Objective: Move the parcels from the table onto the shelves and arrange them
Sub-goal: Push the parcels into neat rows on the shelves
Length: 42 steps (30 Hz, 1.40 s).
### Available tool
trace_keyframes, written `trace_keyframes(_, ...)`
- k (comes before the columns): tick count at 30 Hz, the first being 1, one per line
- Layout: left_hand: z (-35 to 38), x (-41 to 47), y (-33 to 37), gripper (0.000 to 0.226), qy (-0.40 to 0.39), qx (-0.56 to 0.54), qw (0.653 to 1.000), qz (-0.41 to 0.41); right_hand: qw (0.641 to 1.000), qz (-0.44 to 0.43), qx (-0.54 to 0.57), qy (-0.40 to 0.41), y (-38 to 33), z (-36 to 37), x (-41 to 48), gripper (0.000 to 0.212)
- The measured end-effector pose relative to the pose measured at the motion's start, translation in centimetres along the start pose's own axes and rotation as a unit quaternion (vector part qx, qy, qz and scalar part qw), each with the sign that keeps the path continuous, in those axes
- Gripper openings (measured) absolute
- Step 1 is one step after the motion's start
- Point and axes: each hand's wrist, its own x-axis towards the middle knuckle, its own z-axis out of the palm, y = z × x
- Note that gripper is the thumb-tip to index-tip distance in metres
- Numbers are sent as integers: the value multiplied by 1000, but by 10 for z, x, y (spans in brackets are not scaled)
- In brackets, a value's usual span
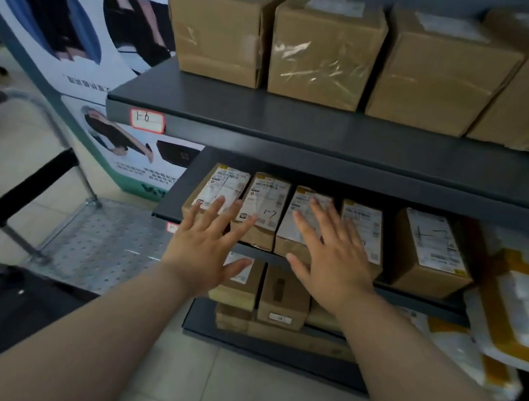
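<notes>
- The row of small parcels (268,197) stands on the middle shelf (172,201), straight ahead of both hands and just beyond them. Each parcel's long axis runs front to back into the shelf, label side up.
- The left hand (208,250) is spread flat with its fingers straight and apart, and it holds nothing. Its fingertips lie over the front ends of the leftmost parcel (226,179) and the one beside it.
- The right hand (335,261) is splayed and empty in the same way, over the third parcel (302,193) and the near edge of the fourth parcel (362,224).
- Whether either palm actually presses on the cardboard cannot be told.
- A fifth parcel (429,248) sits a little apart to the right, nearer the right hand. Closing that gap looks like the likely tidying move.
</notes>
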Motion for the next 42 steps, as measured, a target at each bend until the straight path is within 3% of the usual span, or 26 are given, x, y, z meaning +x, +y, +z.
trace_keyframes(5, 31, 15, -1, 67, -13, 7, 1000, -23, 994, 89, 45, -53, -18, 30, 20, 73)
trace_keyframes(13, 43, 55, -10, 67, -34, -19, 999, -35, 989, 130, 19, -73, -26, 66, 34, 66)
trace_keyframes(28, 48, 67, -66, 65, -35, -41, 998, -13, 988, 108, 46, -105, -70, 62, 82, 62)
trace_keyframes(31, 46, 70, -69, 67, -37, -41, 998, 10, 993, 92, -16, -72, -57, 51, 73, 65)
trace_keyframes(35, 36, 67, -55, 69, -25, -7, 999, 37, 978, 198, -64, -15, -10, 27, 43, 63)
trace_keyframes(38, 29, 65, -35, 68, -12, -6, 998, 54, 954, 285, -41, -80, 22, 25, 14, 64)
trace_keyframes(40, 26, 67, -25, 68, -15, -3, 998, 59, 943, 302, 3, -139, 29, 34, 3, 65)
trace_keyframes(42, 26, 70, -19, 67, -28, 4, 998, 50, 939, 311, 26, -144, 25, 44, 1, 64)
